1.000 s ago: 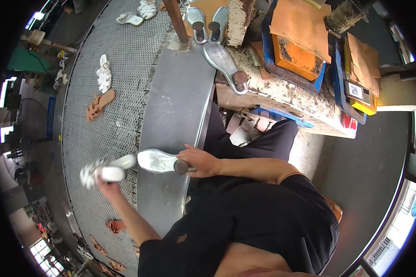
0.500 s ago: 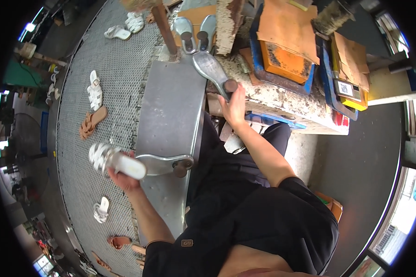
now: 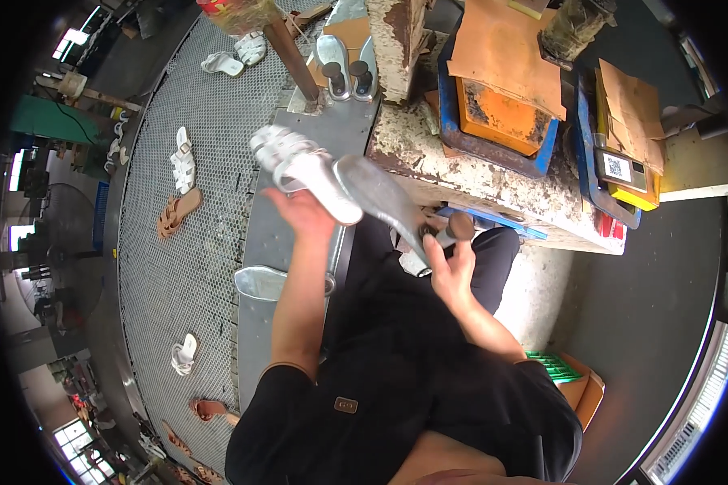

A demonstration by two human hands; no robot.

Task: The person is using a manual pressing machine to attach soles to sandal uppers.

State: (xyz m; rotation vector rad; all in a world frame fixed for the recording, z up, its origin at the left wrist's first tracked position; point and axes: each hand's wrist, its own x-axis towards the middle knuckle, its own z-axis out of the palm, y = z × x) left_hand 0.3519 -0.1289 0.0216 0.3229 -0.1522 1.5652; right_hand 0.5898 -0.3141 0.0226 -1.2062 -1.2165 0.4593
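2 hands | left hand (image 3: 303,212): strappy white sandal (image 3: 303,166) | right hand (image 3: 451,267): smooth metal last (image 3: 384,198)

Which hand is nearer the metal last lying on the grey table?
Left. The left hand, holding a white sandal, is above the last; the right hand is farther right.

Even, fairly bright daylight fills the scene, with blown-out windows at the far-left and lower-right rim. Fisheye distortion bends straight edges, black vignette rings the frame, and shadows stay soft.
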